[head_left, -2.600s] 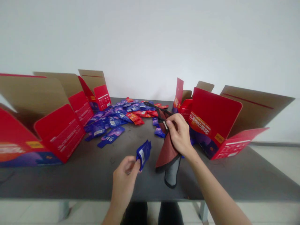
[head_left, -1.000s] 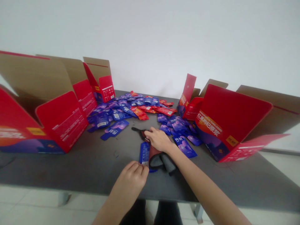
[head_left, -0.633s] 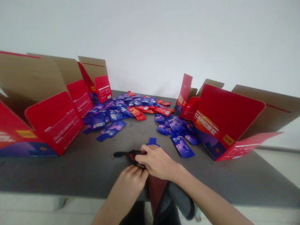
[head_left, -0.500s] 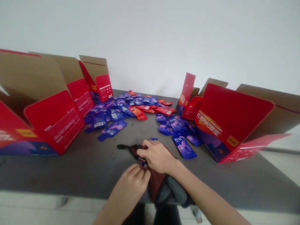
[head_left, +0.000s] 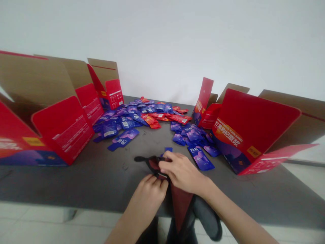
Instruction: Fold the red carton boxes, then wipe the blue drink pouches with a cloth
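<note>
the left hand (head_left: pixel 151 191) is at lower middle of the frame, back up, its fingers curled in against the edge of the cloth (head_left: pixel 180 205). its fingertips and thumb are hidden, so it cannot be told whether they are clamped on anything. the right hand (head_left: pixel 182 172), just above and to the right, is partly closed, its thumb and fingers gripping the upper part of the cloth. the two hands nearly meet.

the cloth sits at lower middle, right of centre. it is reddish brown with black edging; a dark strap (head_left: pixel 142 159) sticks out to the left, and a thin pale strip shows between the hands. below them the brown part narrows to a point, and a rounded grey flap (head_left: pixel 207 218) spreads beside it, past the near edge of the table (head_left: pixel 106 183).

a blue packet (head_left: pixel 168 149) shows only a small end above the right hand; the hand and cloth hide the rest. the pile of blue and red packets (head_left: pixel 149 111) at upper middle overlaps so much that single ones are hard to make out. the open red box (head_left: pixel 61 135) at far left is cut off by the frame, and the flap of the box (head_left: pixel 233 135) at right runs out too.
</note>
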`<state>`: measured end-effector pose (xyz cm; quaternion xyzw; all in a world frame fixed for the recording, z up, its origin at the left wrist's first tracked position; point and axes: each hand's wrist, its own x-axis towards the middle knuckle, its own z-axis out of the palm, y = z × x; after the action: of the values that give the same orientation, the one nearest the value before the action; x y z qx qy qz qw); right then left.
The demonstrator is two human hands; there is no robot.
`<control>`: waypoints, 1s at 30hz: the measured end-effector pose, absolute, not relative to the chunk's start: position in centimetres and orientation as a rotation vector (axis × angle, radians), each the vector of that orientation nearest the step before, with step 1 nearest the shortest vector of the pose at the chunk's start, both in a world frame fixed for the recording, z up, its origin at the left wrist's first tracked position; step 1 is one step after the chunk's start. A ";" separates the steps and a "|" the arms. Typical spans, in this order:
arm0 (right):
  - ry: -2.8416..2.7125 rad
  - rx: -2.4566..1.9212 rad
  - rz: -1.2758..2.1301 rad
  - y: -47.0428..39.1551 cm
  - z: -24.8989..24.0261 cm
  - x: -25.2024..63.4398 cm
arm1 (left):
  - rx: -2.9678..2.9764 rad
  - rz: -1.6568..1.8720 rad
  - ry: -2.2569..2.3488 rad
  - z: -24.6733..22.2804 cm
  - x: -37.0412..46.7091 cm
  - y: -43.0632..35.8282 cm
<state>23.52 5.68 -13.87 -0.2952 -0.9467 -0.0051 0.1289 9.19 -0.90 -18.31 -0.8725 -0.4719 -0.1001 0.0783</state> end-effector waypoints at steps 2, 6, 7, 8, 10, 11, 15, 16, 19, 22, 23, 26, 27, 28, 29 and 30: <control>-2.820 -0.854 -0.011 5.3 -14.9 23.6 | -2.587 -0.338 -1.364 -18.7 9.3 -0.8; -2.822 -0.981 -0.062 8.8 -16.6 22.9 | -2.550 -0.432 -1.279 -19.1 9.3 -0.8; -2.795 -1.053 -0.074 10.0 -16.8 22.7 | -2.545 -0.454 -1.259 -19.1 9.2 -0.8; -2.765 -1.124 -0.084 11.0 -16.8 22.6 | -2.547 -0.472 -1.245 -19.0 9.2 -0.7; -2.708 -1.224 -0.111 12.5 -16.2 22.4 | -2.565 -0.527 -1.288 -18.7 9.0 -0.5; -2.655 -1.236 -0.118 12.7 -15.7 22.5 | -2.573 -0.592 -1.363 -18.5 8.9 -0.4; -2.062 -1.079 -0.056 10.0 -11.8 24.8 | -2.431 -1.400 -1.959 -17.2 8.6 0.2; -1.871 -1.019 -0.037 8.8 -10.8 25.8 | -2.339 -1.705 -2.084 -16.9 8.8 0.4; -1.522 -0.964 -0.040 5.5 -8.9 29.3 | -2.142 -2.318 -2.303 -16.6 10.1 0.6; -1.462 -1.021 -0.046 3.4 -9.0 32.3 | -2.311 -1.821 -2.538 -16.8 11.9 0.0; -1.457 -1.046 -0.045 3.0 -9.5 33.1 | -2.337 -1.487 -2.544 -16.8 12.3 -0.5; -1.436 -1.098 -0.029 2.0 -11.0 34.6 | -2.200 -0.809 -2.230 -16.4 13.0 -1.9; -1.436 -1.105 -0.021 1.7 -11.4 35.0 | -2.156 -0.712 -2.088 -16.2 12.9 -2.1; -1.439 -1.109 -0.015 1.4 -11.8 35.3 | -2.146 -0.654 -1.942 -15.9 12.8 -2.2; -1.439 -1.115 -0.016 0.9 -12.0 35.7 | -2.177 -0.613 -1.800 -15.7 12.7 -2.1; -1.434 -1.123 -0.024 0.5 -12.3 36.0 | -2.249 -0.574 -1.666 -15.6 12.5 -1.8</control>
<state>36.03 0.47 -12.25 -0.4869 -0.6220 -0.0105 0.6131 12.50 -1.82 -15.58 -0.7792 -0.5773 -0.1987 0.1419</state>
